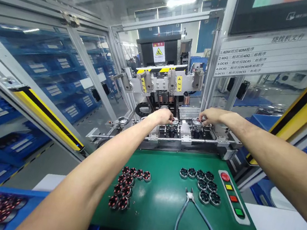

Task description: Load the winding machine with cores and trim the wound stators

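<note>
At the winding machine my left hand has its fingers closed on a motor stator seated on a middle fixture; the hand hides part of it. On the fixture to the right, the bent fingers of my right hand pinch another stator, where reddish copper shows. Nearer me, several copper-wound stators stand in rows on the left of the green mat. Several black stators without visible copper are grouped on its right. Side cutters lie with handles spread toward me.
A button panel runs along the mat's right side. Yellow-black posts flank the machine. Above the fixtures hangs a metal head with a warning sign behind it. A blue bin holding wound parts stands at lower left.
</note>
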### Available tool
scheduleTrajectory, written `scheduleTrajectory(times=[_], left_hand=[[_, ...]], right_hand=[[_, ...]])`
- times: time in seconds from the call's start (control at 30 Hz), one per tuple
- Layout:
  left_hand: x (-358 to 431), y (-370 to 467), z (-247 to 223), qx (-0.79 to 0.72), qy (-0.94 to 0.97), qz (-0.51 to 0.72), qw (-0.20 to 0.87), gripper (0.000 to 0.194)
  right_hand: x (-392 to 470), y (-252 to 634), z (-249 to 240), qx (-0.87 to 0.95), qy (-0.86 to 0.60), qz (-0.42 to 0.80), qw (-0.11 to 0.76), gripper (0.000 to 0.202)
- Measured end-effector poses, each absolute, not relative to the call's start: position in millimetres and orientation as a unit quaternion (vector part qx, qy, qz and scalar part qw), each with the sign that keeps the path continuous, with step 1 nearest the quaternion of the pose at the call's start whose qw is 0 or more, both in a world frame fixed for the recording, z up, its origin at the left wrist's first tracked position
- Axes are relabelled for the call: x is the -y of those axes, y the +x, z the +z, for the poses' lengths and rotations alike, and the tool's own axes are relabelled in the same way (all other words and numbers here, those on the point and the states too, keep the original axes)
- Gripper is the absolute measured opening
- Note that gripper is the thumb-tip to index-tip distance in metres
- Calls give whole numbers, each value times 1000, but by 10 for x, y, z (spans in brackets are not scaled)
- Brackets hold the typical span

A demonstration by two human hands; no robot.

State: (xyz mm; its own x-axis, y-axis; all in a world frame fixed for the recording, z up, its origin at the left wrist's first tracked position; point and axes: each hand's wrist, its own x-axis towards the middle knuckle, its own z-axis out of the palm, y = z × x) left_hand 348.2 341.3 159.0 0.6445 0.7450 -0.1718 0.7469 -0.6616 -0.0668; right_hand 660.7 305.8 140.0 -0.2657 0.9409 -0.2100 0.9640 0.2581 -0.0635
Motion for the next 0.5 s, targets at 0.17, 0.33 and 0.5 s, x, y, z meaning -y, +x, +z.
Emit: scheduleTrajectory(times=[0.17, 0.33, 0.5], left_hand=[[-3415, 3504, 1631, -409, 908, -94, 13, 38], [-3361, 3504, 1656, -402, 912, -78, 11, 39], [-3299, 3466, 1641, -394, 918, -55, 9, 37]], right_hand=[[-3022, 6556, 1469, -789, 603, -91, 77, 29], [-2999, 6493, 1565, -791, 599, -83, 90, 19], [-3012, 6480, 1556, -790, 602, -78, 91, 15]])
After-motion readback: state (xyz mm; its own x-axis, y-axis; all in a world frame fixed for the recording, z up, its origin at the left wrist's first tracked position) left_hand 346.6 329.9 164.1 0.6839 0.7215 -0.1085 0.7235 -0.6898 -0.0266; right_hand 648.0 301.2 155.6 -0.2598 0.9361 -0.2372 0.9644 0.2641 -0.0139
